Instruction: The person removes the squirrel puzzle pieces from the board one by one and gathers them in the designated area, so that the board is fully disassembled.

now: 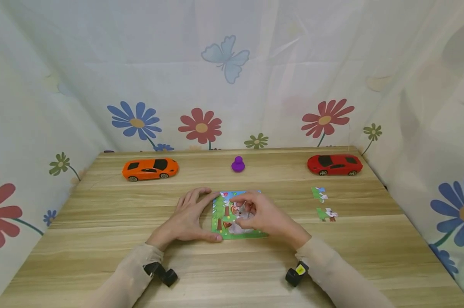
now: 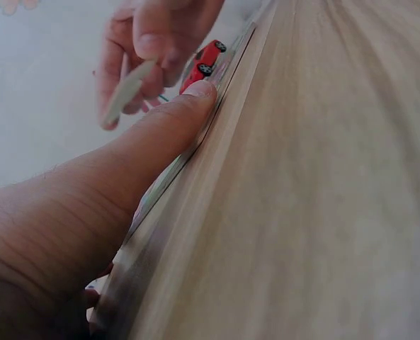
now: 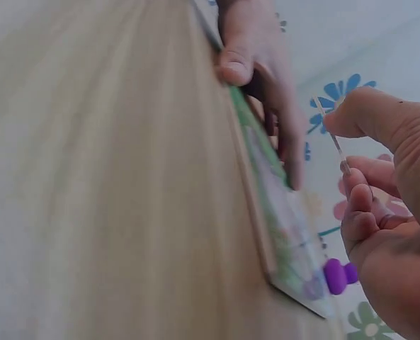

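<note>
A colourful jigsaw puzzle [image 1: 233, 230] in a flat tray lies at the middle of the table. My left hand [image 1: 189, 218] rests at its left side, the thumb on the near left corner and the fingers spread along the far left corner. Over the puzzle, my right hand [image 1: 268, 216] pinches a thin puzzle piece [image 2: 128, 92] between thumb and fingers. In the right wrist view this puzzle piece [image 3: 335, 138] is seen edge-on, raised off the tray. Its printed face is mostly hidden by the hand in the head view.
Two loose puzzle pieces, an upper one [image 1: 319, 194] and a lower one [image 1: 327, 214], lie right of the tray. Behind stand an orange toy car [image 1: 149, 170], a small purple knobbed object [image 1: 237, 164] and a red toy car [image 1: 335, 165]. A flowered curtain [image 1: 158, 85] surrounds the table.
</note>
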Available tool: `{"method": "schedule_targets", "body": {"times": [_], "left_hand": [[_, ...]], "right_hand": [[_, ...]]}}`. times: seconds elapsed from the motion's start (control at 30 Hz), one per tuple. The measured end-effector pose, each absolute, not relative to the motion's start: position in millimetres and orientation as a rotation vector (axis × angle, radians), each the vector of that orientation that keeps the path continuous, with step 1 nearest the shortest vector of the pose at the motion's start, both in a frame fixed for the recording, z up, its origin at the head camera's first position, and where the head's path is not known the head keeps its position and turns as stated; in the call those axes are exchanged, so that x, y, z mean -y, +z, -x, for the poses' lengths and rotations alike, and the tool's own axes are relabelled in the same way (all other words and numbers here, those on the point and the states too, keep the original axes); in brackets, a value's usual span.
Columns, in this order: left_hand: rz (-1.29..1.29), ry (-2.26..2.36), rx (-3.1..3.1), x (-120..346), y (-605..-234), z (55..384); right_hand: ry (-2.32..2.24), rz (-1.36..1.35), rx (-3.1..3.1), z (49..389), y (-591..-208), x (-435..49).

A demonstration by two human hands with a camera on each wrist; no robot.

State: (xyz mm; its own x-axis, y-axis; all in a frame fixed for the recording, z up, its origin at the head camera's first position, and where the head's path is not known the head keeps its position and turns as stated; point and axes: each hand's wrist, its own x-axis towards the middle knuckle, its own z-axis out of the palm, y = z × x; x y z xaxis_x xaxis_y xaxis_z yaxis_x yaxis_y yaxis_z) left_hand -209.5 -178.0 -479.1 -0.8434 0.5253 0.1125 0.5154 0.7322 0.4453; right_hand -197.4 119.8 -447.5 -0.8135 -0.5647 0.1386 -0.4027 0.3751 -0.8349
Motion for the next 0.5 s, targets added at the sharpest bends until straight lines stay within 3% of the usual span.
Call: {"method": "schedule_targets", "body": {"times": [0.5], "left_hand": [[-0.858,0.733,-2.904,178,-480,209]], "right_hand": [[-1.549,0.900,-2.482,207,-398,-179]]}}
